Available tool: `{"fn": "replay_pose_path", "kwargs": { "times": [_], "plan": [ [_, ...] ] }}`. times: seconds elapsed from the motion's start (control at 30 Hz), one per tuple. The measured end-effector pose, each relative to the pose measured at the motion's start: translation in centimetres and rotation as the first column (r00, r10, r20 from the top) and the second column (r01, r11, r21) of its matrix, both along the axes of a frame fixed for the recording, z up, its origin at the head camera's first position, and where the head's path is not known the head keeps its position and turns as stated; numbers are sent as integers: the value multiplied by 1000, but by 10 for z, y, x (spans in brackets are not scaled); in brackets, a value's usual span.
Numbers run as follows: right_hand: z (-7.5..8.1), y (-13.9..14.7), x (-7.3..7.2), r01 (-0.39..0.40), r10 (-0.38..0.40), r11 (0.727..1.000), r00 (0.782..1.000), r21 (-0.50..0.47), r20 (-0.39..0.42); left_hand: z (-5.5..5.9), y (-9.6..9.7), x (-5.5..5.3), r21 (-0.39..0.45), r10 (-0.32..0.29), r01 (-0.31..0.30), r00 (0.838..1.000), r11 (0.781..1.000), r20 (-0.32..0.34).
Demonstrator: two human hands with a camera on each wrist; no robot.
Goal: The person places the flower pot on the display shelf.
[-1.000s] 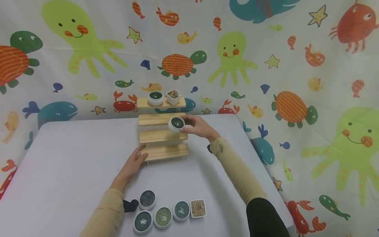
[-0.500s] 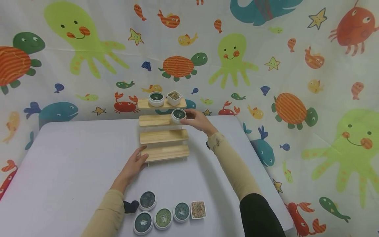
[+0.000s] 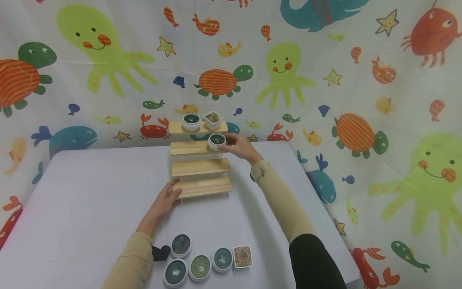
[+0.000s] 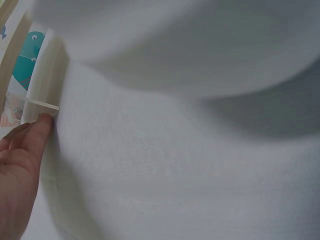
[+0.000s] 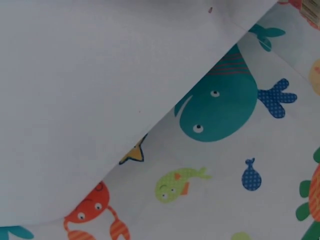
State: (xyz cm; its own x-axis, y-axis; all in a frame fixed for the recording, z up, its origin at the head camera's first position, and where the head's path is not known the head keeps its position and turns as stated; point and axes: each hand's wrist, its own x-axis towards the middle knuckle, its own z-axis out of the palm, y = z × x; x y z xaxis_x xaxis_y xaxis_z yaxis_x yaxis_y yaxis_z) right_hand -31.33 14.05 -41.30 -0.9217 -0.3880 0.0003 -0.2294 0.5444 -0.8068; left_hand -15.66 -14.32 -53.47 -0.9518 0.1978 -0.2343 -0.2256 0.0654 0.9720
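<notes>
The dark-filled tub [image 3: 217, 139], pinched in my right hand [image 3: 240, 147], is at the second-highest shelf's [image 3: 189, 148] right end, perhaps not seated; let go overhanging the edge, it could tip, or my left hand [image 3: 163, 204], whose grip I can't tell, might jog the rack [image 3: 203, 186]

From my head, one camera faces forward and down across the surface [image 3: 101, 192] to the far curtain [image 3: 245, 46], taking in my left hand [image 3: 160, 204] and right hand [image 3: 240, 146]. My left wrist's camera looks closely past that hand to the near left end of the stand [image 3: 201, 167], shared with the head view. My right wrist's faces down over the surface's right edge, sharing the curtain's whale [image 5: 217, 105].
</notes>
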Motion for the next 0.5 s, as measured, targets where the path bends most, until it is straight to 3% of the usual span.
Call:
{"fn": "replay_pose_path", "kwargs": {
  "times": [0.5],
  "plan": [
    [-5,0,-5,-16,16,1000,999,-18,-47,-1,1,-2,-5,2,-2,1000,1000,12]
  ]
}}
